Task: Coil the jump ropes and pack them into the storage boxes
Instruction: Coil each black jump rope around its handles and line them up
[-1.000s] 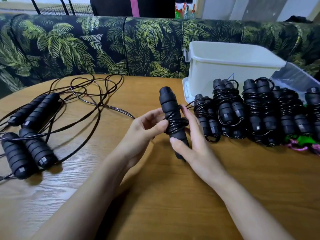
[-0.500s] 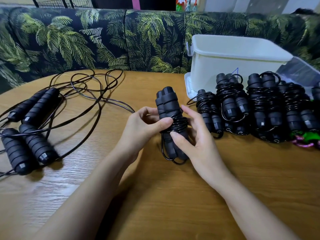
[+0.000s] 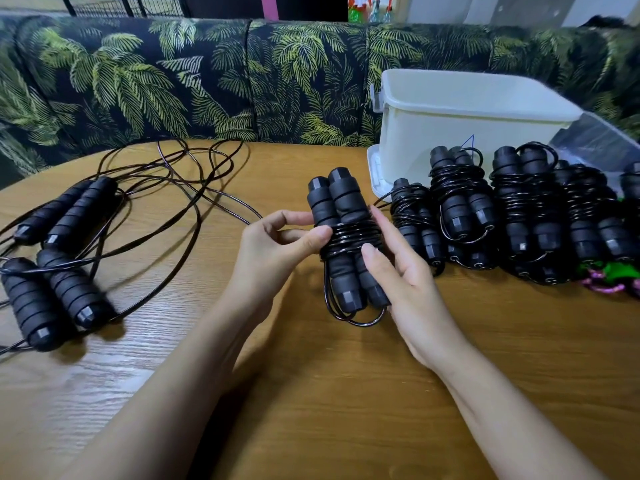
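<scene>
A coiled black jump rope stands upright in the middle of the table, its cord wound around two foam handles with a loop hanging below. My left hand pinches the cord wrap from the left. My right hand holds the bundle from the right, thumb on the handles. A white storage box stands at the back right. Several coiled ropes lie in a row in front of it. Two uncoiled ropes lie at the left with loose cords spread out.
The wooden table is round-edged, with a palm-print sofa behind it. A clear plastic box sits at the far right behind the row. A green and pink rope lies at the row's right end.
The bundle has turned so both handles face me side by side, and a cord loop now hangs below it. Both hands keep hold of it. The view has shifted slightly.
</scene>
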